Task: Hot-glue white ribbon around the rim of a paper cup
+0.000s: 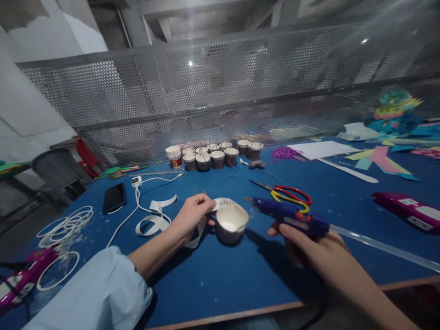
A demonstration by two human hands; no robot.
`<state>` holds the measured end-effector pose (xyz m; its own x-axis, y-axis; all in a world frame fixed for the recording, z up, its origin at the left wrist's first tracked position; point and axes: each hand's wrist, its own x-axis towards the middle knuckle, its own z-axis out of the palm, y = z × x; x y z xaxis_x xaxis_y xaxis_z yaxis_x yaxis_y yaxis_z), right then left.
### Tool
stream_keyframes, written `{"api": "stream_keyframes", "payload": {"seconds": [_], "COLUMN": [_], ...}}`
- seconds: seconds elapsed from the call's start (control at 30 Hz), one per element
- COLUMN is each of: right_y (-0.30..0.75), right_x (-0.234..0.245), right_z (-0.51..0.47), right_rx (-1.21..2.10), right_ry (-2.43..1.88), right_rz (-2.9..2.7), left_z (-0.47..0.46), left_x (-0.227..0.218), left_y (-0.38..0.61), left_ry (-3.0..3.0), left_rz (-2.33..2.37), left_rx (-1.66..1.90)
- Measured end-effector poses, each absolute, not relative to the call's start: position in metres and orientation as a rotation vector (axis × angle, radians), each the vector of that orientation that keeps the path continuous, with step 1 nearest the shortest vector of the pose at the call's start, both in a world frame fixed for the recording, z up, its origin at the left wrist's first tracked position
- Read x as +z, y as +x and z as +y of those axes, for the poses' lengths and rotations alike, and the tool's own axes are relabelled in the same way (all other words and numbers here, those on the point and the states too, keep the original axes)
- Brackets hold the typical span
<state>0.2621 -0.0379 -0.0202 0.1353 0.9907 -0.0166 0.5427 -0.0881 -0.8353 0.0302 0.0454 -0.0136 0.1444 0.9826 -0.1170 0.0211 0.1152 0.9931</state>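
My left hand [196, 211] pinches a white printed ribbon [224, 202] against the far left rim of a small paper cup [231, 224]. The cup stands upright on the blue table, and the ribbon's loose length [154, 223] trails in curls to the left. In my right hand [302, 243] is a blue hot glue gun [290, 215], its nozzle pointing left just beyond the cup's right side, apart from it. A long clear glue stick [385, 247] sticks out of the gun's back. Scissors [292, 195] with red and yellow handles lie behind the gun.
Several wrapped cups [217, 159] with handles stand in a row at the back, beside stacked paper cups [173, 156]. A phone [114, 198], white cable [137, 192] and white rings [68, 224] lie left. Purple power strips [409, 211], paper strips [381, 160] and purple string [285, 153] are about.
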Motion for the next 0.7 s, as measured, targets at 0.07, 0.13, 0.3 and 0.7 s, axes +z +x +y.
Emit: {"api": "stream_keyframes", "payload": {"seconds": [0.07,0.13,0.3,0.7], "right_y": [0.270,0.275,0.279,0.291], "right_x": [-0.021,-0.025,-0.044,-0.060], "right_z": [-0.024,-0.008,0.020,-0.003], "right_rx": [0.731,0.630,0.440,0.154], "right_ry": [-1.756,-1.799,-1.939,-1.867], "right_rz": [-1.491,-1.549,-1.690,-1.870], "left_z": [0.045,0.044,0.041,0.038], "left_x": [-0.014,-0.015,-0.018,-0.026], "left_y": [0.030,0.029,0.028,0.026], "left_ry": [1.204,1.213,1.231,1.295], "left_rz": [1.171,1.174,1.165,1.259], "left_rx": [1.010,1.022,1.074,1.103]}}
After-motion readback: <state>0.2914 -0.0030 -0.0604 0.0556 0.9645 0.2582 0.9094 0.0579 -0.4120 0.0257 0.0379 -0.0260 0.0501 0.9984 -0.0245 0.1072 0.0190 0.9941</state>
